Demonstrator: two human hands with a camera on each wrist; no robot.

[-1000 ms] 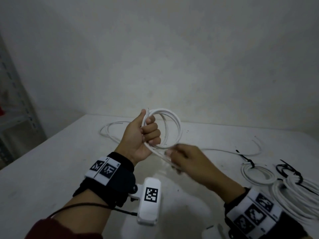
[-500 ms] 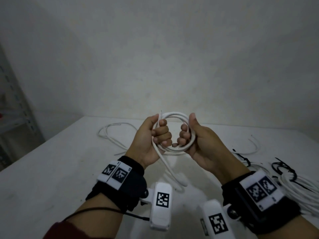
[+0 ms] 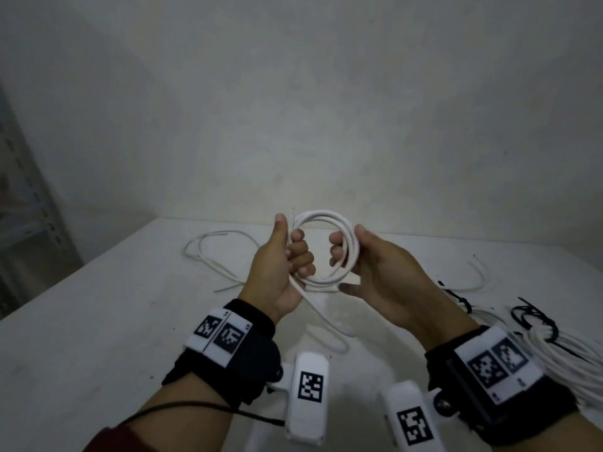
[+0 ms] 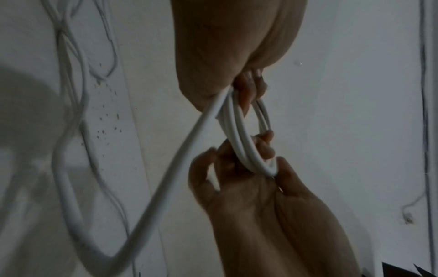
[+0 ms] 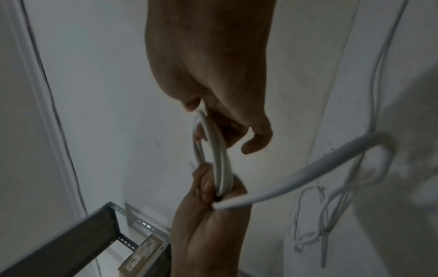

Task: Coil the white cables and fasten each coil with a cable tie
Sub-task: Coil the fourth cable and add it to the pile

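Observation:
A white cable coil (image 3: 326, 217) of a few loops is held upright above the table between both hands. My left hand (image 3: 293, 252) grips its left side, fingers curled round the strands, thumb pointing up. My right hand (image 3: 346, 246) holds the right side, thumb behind and the upper fingers hooked through the loop, the little finger sticking out below. The cable's tail (image 3: 329, 321) hangs from the left fist down to the table. In the left wrist view the coil (image 4: 241, 135) runs between the two hands. In the right wrist view the tail (image 5: 308, 168) leaves the left fist toward the right.
A loose white cable (image 3: 212, 259) lies at the table's back left, another (image 3: 479, 282) at the right. Tied white coils (image 3: 574, 357) with black cable ties (image 3: 535, 318) sit at the right edge. A metal shelf (image 5: 71, 243) stands to the left of the table (image 3: 98, 321).
My right hand came up from the cable's tail below and took the coil's right side. Since then the hands have drawn slightly apart and the loop has rounded out.

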